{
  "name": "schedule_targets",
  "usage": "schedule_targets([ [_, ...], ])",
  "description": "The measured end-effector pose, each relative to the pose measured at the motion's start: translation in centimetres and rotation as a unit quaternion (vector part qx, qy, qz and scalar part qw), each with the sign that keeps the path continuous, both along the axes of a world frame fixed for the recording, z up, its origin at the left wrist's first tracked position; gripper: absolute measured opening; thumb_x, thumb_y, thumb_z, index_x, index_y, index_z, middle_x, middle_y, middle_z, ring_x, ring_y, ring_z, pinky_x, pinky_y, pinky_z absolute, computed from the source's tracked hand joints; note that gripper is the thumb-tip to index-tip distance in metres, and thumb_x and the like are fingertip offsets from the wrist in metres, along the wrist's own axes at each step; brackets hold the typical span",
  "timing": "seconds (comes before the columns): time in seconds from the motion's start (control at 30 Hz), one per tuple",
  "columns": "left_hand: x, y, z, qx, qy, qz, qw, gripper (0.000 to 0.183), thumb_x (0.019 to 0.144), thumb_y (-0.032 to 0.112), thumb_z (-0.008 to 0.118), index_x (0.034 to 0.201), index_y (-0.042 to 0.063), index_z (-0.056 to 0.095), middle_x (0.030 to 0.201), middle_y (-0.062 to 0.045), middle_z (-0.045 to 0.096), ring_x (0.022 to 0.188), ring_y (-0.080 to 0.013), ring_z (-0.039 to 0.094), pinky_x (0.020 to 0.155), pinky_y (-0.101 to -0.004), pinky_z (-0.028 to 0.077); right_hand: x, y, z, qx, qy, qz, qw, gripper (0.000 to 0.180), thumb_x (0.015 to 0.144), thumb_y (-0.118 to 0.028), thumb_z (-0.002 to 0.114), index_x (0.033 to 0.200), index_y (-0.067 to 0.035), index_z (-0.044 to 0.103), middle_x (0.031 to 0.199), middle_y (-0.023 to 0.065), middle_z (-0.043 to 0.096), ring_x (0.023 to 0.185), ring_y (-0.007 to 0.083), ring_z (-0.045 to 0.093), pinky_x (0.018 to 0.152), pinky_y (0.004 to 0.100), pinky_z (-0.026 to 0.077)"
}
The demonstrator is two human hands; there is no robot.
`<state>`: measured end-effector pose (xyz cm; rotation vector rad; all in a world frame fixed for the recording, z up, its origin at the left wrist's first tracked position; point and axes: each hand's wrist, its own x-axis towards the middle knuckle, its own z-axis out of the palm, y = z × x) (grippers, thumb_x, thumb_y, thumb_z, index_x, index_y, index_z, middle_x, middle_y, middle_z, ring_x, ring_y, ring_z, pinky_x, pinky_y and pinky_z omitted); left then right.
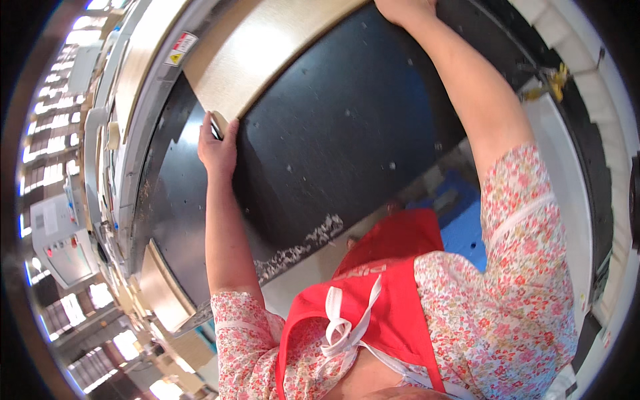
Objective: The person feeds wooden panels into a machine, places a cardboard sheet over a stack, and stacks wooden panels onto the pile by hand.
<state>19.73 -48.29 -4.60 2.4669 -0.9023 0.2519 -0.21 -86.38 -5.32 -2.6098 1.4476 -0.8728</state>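
Note:
A pale wood-faced panel [245, 55] lies on a dark, smooth work table [345, 115], and its surface glares with reflected light. My left hand [218, 147] grips the panel's near left corner, with the thumb and fingers on either side of it. A small dark gap shows between those fingers. At the top edge of the view, my right hand [407, 9] is at the panel's other near corner. The picture's rim cuts off its fingers, so its hold is hidden.
Wood chips [325, 227] line the table's near edge. A metal rail [162, 75] with a warning label [181, 48] runs along the left. Stacked board pieces [167, 290] sit at lower left. Beyond stands a grey control box [62, 240]. Something blue [460, 220] is below the table.

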Motion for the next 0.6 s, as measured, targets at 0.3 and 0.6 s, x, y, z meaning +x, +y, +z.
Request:
schedule_targets([
  [0.3,1.7,1.7,-0.5,-0.072,0.143,-0.084,0.984,0.066,0.086,0.019,0.068,0.137,-0.005,0.033,0.134,-0.014,0.046,0.121,-0.0219,0.045,0.102,-0.0308,0.033,-0.5,1.8,1.7,0.186,-0.067,0.076,0.977,0.056,0.088,-0.038,0.044,0.129,0.002,0.047,0.134,0.0181,0.048,0.131,0.0301,0.032,0.108,0.0426,0.019],
  [0.6,0.4,0.8,-0.2,-0.073,0.114,-0.08,0.988,0.062,0.086,0.015,0.067,0.136,-0.005,0.036,0.134,-0.013,0.047,0.122,-0.0201,0.045,0.102,-0.0299,0.034,0.1,1.0,0.7,0.145,-0.044,0.046,0.987,0.054,0.088,-0.03,0.041,0.132,0.002,0.044,0.133,0.0196,0.048,0.135,0.0337,0.028,0.111,0.0461,0.017],
])
